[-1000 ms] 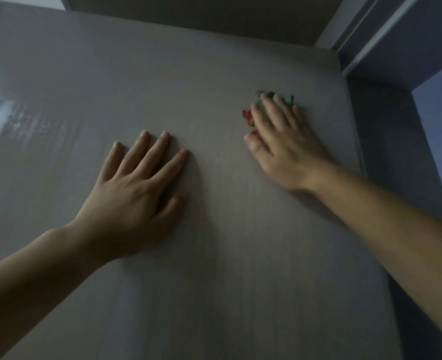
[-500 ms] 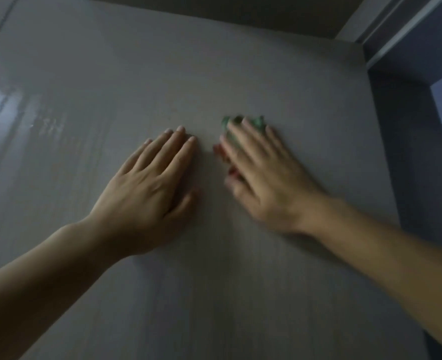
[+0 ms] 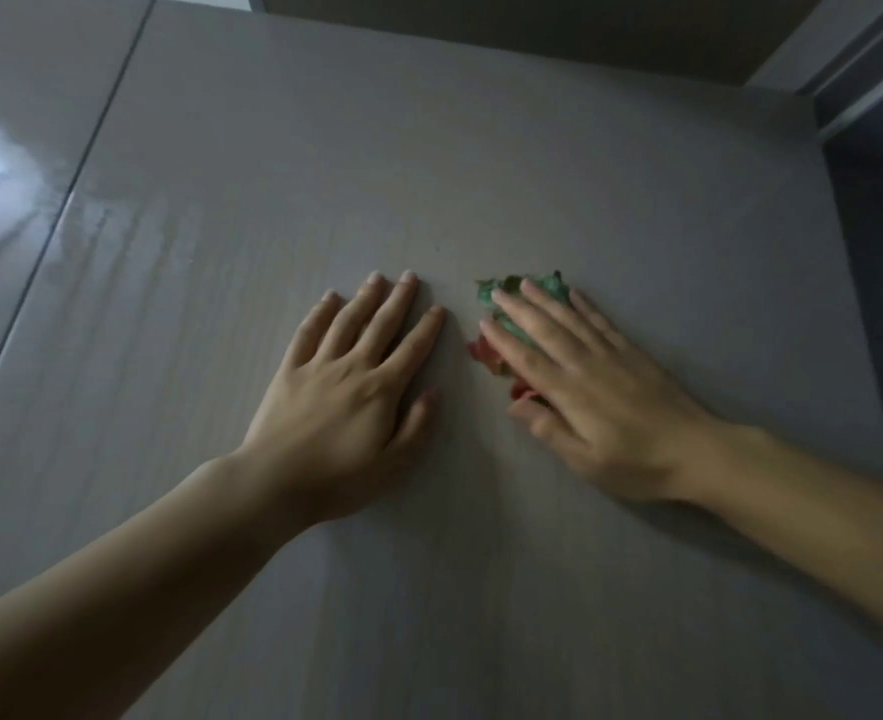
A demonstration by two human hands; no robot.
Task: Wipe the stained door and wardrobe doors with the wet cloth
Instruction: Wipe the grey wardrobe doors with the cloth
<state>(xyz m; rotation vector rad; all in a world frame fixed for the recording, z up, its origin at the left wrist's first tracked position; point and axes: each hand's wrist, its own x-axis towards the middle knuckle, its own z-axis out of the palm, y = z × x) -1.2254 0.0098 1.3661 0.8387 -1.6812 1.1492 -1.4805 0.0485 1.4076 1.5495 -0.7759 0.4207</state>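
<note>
A pale grey-beige wardrobe door (image 3: 429, 163) fills the view. My right hand (image 3: 585, 387) lies flat on it with straight fingers, pressing a green and red cloth (image 3: 502, 298) against the panel. Most of the cloth is hidden under the palm; only its crumpled green edge and a red corner show. My left hand (image 3: 356, 387) rests flat on the door just left of the cloth, fingers straight and together, holding nothing. A wet, shiny streaked patch (image 3: 117, 236) shows on the door's left side.
A vertical seam (image 3: 91, 163) separates this door from a glossy neighbouring panel (image 3: 8, 148) on the left. The door's right edge (image 3: 855, 304) meets a dark gap and a frame (image 3: 865, 70) at the top right.
My right hand has slid the cloth down and to the left, from near the door's right edge to beside my left hand. The left hand has stayed flat on the door.
</note>
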